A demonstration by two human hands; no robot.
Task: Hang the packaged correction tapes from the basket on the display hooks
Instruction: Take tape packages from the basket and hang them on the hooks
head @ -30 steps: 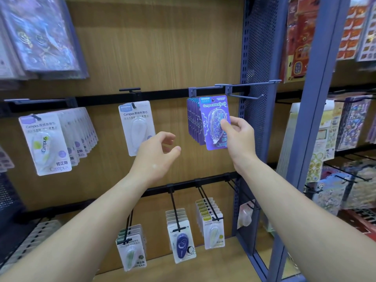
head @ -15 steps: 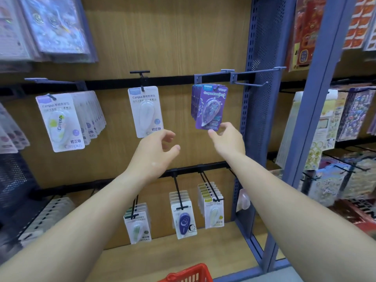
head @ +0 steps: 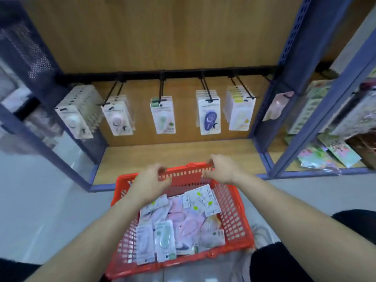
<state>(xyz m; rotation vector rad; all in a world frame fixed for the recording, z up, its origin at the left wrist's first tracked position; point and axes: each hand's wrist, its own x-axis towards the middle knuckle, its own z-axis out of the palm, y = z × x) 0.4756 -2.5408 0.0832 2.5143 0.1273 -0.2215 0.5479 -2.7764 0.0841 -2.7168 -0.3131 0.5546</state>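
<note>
Red plastic mesh forms the basket [head: 230,210], and both hands are at its far rim. The left hand [head: 148,184] has its fingers [head: 160,173] curled over the left part of that rim. The right hand [head: 222,169] has its fingers curled over the right part. Both appear to grip the rim, though motion blur hides the exact hold. On the near side of the fingers, down inside the basket, the packaged correction tapes [head: 179,220] lie in a loose, overlapping heap of white, pink and pale green cards. Just beyond the fingers lies the wooden shelf board [head: 173,153]. Farther beyond and above them, well apart from both hands, black display hooks [head: 205,88] carry rows of hung packs [head: 209,117]. Off to the right of the right fingers stands a blue upright [head: 284,78]
</note>
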